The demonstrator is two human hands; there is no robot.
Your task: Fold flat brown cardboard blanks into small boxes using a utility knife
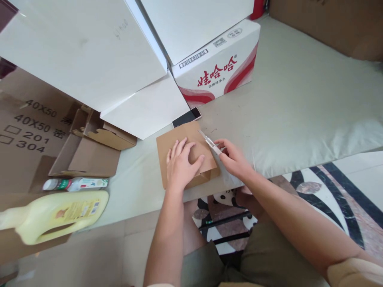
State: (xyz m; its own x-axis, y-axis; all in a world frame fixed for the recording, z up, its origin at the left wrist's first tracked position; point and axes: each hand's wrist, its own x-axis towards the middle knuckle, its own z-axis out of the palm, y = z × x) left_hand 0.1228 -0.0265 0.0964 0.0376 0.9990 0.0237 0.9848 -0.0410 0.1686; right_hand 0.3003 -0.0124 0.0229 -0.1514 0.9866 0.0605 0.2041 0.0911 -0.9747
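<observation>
A piece of brown cardboard [191, 130], partly folded at its near right side, lies on the pale covered surface in front of me. My left hand [183, 161] rests on top of it with the fingers spread. In my right hand [232, 157] is a white utility knife [213, 146], gripped between thumb and fingers. Its blade points up and left, at the cardboard's right edge; whether it touches the edge I cannot tell. Just beyond the cardboard lies a dark-screened phone [188, 117], partly against a white box.
Large white boxes [146, 109] and a red-and-white water carton [220, 75] stand at the back. On the left are brown cardboard pieces [92, 157], a small clear bottle [86, 183] and a yellow jug [66, 213]. The pale covered surface [299, 99] stretches to the right.
</observation>
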